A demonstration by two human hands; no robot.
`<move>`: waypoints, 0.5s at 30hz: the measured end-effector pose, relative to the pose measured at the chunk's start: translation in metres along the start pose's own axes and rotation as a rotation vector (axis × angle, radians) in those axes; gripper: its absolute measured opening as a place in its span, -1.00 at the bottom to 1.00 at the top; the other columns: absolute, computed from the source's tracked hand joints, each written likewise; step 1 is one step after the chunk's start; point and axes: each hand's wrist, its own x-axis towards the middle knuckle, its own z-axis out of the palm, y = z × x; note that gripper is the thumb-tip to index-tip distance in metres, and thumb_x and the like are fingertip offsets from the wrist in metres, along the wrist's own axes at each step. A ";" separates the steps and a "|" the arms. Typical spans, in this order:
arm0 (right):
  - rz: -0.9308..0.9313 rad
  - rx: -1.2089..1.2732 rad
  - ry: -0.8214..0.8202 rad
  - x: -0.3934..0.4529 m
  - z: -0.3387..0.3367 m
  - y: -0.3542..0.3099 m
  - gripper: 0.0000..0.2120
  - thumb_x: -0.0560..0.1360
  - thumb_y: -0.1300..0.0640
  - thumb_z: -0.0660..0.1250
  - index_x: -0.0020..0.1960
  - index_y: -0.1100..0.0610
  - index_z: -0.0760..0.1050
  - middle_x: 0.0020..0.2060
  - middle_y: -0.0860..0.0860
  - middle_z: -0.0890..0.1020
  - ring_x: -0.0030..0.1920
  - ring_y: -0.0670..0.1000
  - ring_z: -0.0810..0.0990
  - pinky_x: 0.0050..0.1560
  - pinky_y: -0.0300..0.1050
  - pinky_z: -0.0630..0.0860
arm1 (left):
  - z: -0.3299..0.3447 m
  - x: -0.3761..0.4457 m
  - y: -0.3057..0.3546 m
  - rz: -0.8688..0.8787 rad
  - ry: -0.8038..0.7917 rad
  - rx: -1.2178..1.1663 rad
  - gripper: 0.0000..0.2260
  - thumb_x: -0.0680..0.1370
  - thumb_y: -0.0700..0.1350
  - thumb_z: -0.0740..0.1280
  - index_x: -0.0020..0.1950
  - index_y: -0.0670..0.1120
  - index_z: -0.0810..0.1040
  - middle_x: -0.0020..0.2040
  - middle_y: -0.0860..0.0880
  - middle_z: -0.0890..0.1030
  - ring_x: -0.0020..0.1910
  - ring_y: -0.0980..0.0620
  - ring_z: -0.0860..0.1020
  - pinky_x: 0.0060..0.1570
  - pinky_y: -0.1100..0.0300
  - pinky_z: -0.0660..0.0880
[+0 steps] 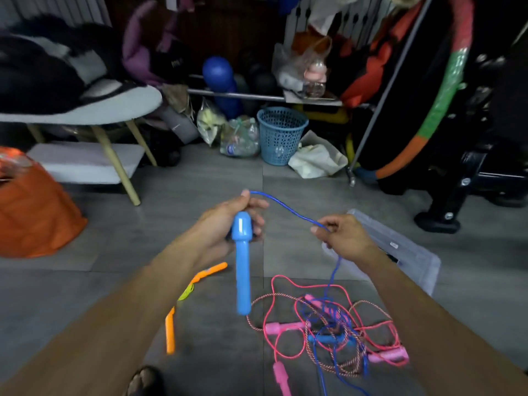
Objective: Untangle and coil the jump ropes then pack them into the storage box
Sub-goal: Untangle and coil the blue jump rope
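Note:
My left hand [228, 221] grips the top of a blue jump-rope handle [242, 267], which hangs straight down. Its blue cord [288, 208] arcs from my left fingertips to my right hand [343, 238], which pinches it. From there the cord drops into a tangled pile [334, 330] of pink, blue and twisted brown ropes on the floor, with several pink handles [281, 327] and a second blue handle [324, 338]. Orange handles [170, 330] lie to the left of the pile. A clear plastic storage box [405, 252] sits on the floor behind my right hand.
Grey tiled floor. An orange bag [34, 212] is at the left and a white stool [85, 161] behind it. A blue mesh basket [281, 135], plastic bags and clutter line the back. Black exercise equipment [463, 190] stands at the right. A sandalled foot [143, 381] shows at the bottom.

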 end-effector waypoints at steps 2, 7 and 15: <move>0.046 0.196 -0.043 -0.018 -0.003 -0.004 -0.89 0.45 0.36 0.38 -0.14 0.21 0.48 -0.46 0.11 0.46 -0.58 -0.18 0.39 -0.43 -0.29 0.39 | -0.006 -0.008 0.015 0.030 0.047 -0.158 -0.67 0.62 0.05 0.12 0.02 -0.11 0.59 -0.33 -0.04 0.61 -0.48 0.06 0.49 -0.36 0.20 0.53; 0.088 0.303 -0.067 -0.049 -0.016 0.000 -0.87 0.48 0.39 0.32 -0.20 0.22 0.46 -0.49 0.02 0.50 -0.54 -0.12 0.48 -0.37 -0.25 0.41 | -0.016 -0.017 0.017 0.043 0.153 -0.367 -0.81 0.62 -0.03 0.16 0.12 -0.04 0.52 -0.14 0.00 0.70 -0.34 0.04 0.64 -0.35 0.27 0.56; -0.155 -0.173 -0.136 -0.073 -0.032 -0.028 -0.79 0.53 0.21 0.30 -0.23 0.25 0.58 -0.46 -0.02 0.50 -0.50 -0.20 0.40 -0.43 -0.39 0.31 | 0.043 0.001 0.009 0.026 -0.026 -0.295 -0.54 0.55 -0.39 0.07 0.32 0.07 0.15 0.17 -0.14 0.62 0.12 -0.19 0.60 0.06 0.08 0.55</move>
